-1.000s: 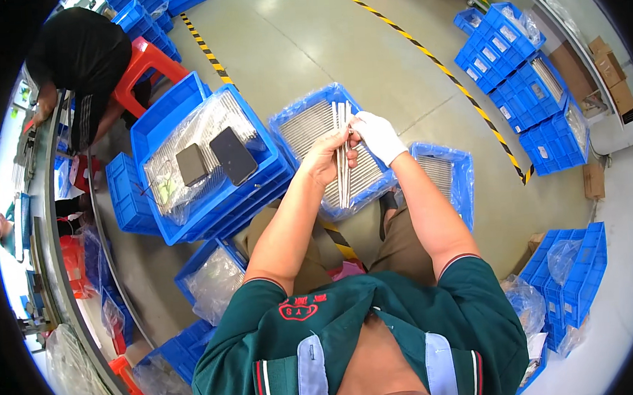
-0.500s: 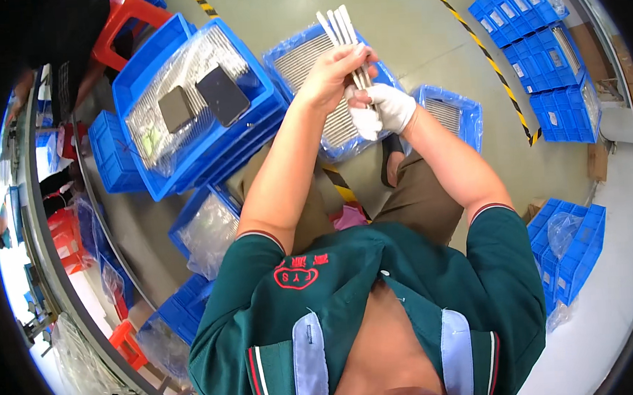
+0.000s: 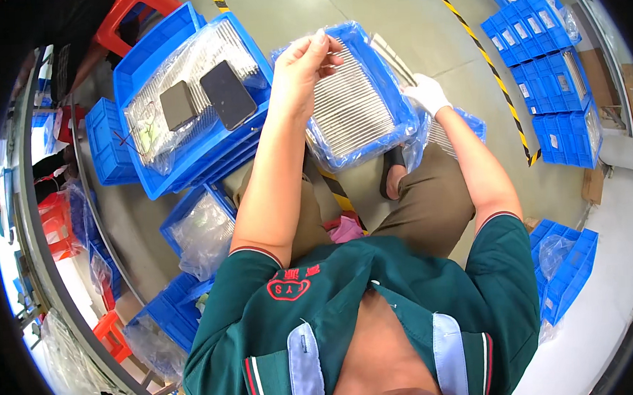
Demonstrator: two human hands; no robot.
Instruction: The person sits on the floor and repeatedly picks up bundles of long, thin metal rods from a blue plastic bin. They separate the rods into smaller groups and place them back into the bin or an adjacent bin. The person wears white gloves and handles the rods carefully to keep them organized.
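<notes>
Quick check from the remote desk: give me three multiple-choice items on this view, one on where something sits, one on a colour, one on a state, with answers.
1. Where do the two dark flat devices lie?
A. on the bagged blue tray to the left
B. on the floor
C. on the person's lap

2. What colour is the right hand glove?
A. black
B. white
C. yellow

3. How does the left hand meet the lined tray of thin metal strips?
A. bare, fingertips at its far edge
B. gloved, flat underneath
C. well clear

Answers: 1 A, they rest on the plastic wrap; 2 B, white fabric shows; 3 A, bare fingers at the rim.
</notes>
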